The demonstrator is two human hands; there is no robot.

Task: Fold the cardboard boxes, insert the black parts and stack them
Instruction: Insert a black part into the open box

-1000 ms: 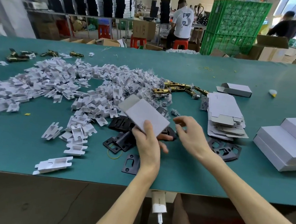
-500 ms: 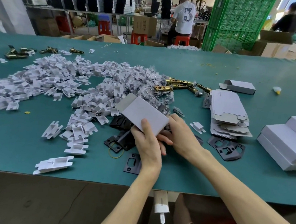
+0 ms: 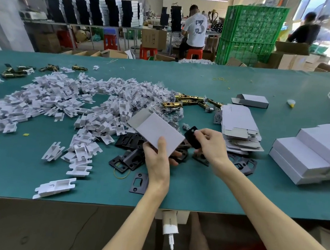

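Above the green table [image 3: 194, 188], the left hand [image 3: 158, 158] is gripping one tilted white box [image 3: 157, 131]. The right hand [image 3: 211, 143] is pinching one black plate [image 3: 192, 136] just beside the box's right end. Below the box, a loose pile of black plates [image 3: 130, 141] is lying, overlapped beyond counting, with one single plate [image 3: 139, 183] lying nearer the table edge. Right of the box, one stack of flat boxes [image 3: 238, 124] is sitting.

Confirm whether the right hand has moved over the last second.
Yes. The right hand dipped left, away from the flat box stack, then came back toward it gripping a black plate.

Brass latches [image 3: 172, 105] — green crates [image 3: 251, 32] behind
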